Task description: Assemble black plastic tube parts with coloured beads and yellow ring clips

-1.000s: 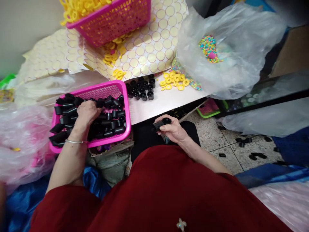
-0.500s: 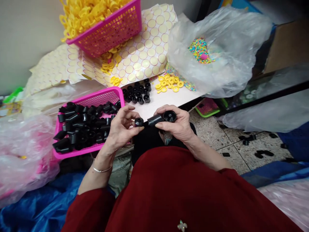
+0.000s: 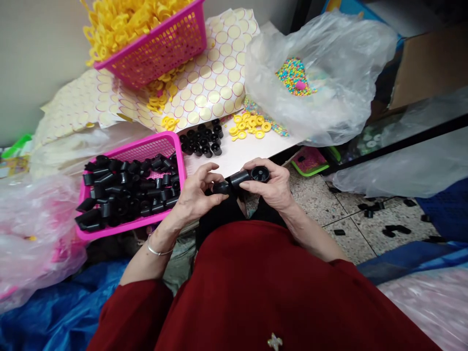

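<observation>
Above my lap, my left hand (image 3: 202, 191) pinches a small black plastic cap (image 3: 221, 188) between thumb and fingers. My right hand (image 3: 269, 186) is closed around a black tubular plastic piece (image 3: 239, 179), whose round hollow end (image 3: 260, 173) faces up. The cap meets the tube's left end; how far it is seated I cannot tell. Left of my hands, a pink basket (image 3: 127, 233) holds many similar black pieces (image 3: 126, 192). Just beyond my hands, several black cup-shaped pieces (image 3: 204, 140) stand grouped on the white tabletop (image 3: 230, 158).
Yellow rings (image 3: 250, 125) lie beside a clear plastic bag (image 3: 329, 97) with coloured beads. A pink basket of yellow parts (image 3: 157, 48) stands on sticker sheets (image 3: 219, 73) at the back. Black pieces (image 3: 397, 230) lie on the floor at right.
My left hand has moved right and turned the cap, bringing it against the tube's left end. The thin dark gap between them has closed. My right hand keeps its hold.
</observation>
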A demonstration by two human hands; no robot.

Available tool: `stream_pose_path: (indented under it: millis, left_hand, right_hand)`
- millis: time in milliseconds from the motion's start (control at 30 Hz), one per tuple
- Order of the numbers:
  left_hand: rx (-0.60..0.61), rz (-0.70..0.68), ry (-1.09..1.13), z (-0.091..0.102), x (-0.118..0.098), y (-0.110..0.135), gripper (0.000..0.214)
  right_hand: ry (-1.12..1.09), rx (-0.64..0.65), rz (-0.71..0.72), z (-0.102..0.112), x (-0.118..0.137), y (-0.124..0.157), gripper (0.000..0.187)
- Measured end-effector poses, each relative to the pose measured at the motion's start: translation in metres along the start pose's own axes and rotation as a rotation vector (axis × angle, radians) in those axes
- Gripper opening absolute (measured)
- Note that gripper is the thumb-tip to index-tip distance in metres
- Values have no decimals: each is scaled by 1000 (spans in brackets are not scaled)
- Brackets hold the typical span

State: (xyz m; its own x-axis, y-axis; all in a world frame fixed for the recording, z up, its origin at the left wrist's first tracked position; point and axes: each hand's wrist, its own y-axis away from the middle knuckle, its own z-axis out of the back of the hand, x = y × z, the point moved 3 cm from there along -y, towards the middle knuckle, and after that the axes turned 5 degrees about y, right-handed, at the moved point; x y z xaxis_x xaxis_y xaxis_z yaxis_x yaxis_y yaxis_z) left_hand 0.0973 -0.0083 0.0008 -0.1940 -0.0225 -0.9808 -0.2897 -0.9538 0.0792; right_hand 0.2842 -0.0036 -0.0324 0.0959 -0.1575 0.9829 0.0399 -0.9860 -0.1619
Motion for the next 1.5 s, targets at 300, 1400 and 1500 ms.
stream_pose_path:
  millis: [300, 1400, 1500]
  left_hand:
    - [0, 79, -96, -1, 0, 0, 57]
    - [-559, -235, -529, -9, 105, -36, 31]
    - [-653, -140, -604, 5, 110, -49, 33]
  right_hand:
    - [-38, 11, -68, 3, -13, 4, 31]
    - [-526, -33, -663, -31, -78, 4, 42]
    - [-437, -117, -586, -27, -80, 3, 41]
